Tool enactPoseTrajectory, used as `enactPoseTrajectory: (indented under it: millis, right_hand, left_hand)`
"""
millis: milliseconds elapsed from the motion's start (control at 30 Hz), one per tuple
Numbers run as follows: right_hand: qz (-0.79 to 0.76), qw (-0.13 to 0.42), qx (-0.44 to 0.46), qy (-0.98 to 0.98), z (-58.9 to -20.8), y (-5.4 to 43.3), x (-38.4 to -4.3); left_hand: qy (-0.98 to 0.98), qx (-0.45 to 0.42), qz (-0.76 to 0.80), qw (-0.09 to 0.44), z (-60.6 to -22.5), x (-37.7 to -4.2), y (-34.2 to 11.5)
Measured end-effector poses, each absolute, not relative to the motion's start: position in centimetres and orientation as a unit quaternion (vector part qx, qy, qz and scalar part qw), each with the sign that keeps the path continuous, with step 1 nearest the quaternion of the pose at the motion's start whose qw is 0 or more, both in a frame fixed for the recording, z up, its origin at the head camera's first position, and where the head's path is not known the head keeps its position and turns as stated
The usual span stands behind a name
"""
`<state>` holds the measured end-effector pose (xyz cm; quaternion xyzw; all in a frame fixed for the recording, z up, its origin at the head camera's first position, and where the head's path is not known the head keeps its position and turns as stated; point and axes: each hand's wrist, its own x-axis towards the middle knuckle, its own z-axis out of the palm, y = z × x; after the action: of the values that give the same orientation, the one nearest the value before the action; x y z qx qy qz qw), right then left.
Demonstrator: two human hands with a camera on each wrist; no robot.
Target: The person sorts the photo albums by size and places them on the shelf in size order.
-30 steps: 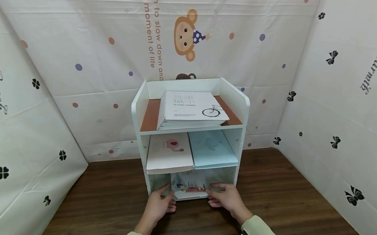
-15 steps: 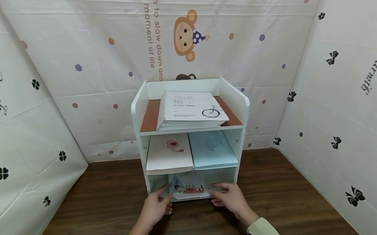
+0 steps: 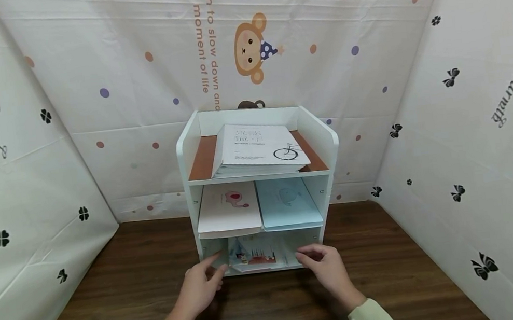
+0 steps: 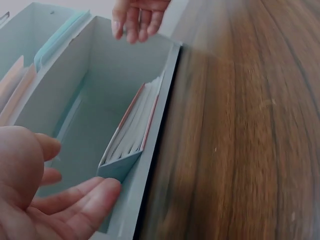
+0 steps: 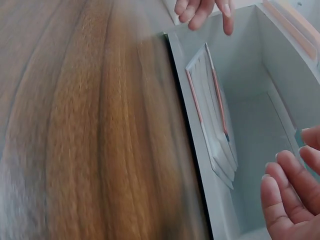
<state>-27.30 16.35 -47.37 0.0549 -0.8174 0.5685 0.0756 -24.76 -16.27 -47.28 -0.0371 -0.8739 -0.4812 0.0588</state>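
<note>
A small stack of books (image 3: 252, 254) with an illustrated cover lies on the bottom shelf of a white three-tier shelf (image 3: 258, 177), at its front edge. In the left wrist view the stack (image 4: 131, 125) shows its page edges and a pale spine. My left hand (image 3: 196, 290) is just left of the stack, index finger stretched forward, fingertips close to it and apart. On the other side, my right hand (image 3: 329, 272) hovers before the shelf's lower right, thumb near the index finger, holding nothing. The right wrist view shows its relaxed fingers (image 5: 287, 192) away from the stack (image 5: 212, 110).
On the top shelf lies a thick stack of white books (image 3: 262, 149) with a bicycle drawing. The middle shelf bears a cream stack of booklets (image 3: 229, 215) and a light blue one (image 3: 290, 208). A dark wooden table (image 3: 145, 265) and printed cloth walls (image 3: 136, 89) surround it.
Both hands have drawn apart from the stack, the left hand to the left and the right hand to the right. The stack has shifted slightly left on the bottom shelf.
</note>
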Motion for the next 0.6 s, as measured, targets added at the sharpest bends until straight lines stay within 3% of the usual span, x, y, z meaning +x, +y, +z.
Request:
enactPoseTrajectory:
  millis: [167,600]
  right_hand:
    - [0.556,0.096,0.055,-0.823,-46.7,17.1,-26.8]
    - [0.526,0.172,0.061,-0.831,-45.1,20.6,-26.7]
  left_hand:
    - [-0.890,-0.049,-0.438,0.119,-46.5,-24.3,-17.1]
    - [-0.885,-0.131,-0.295,0.336,-44.8,-23.8,-20.8]
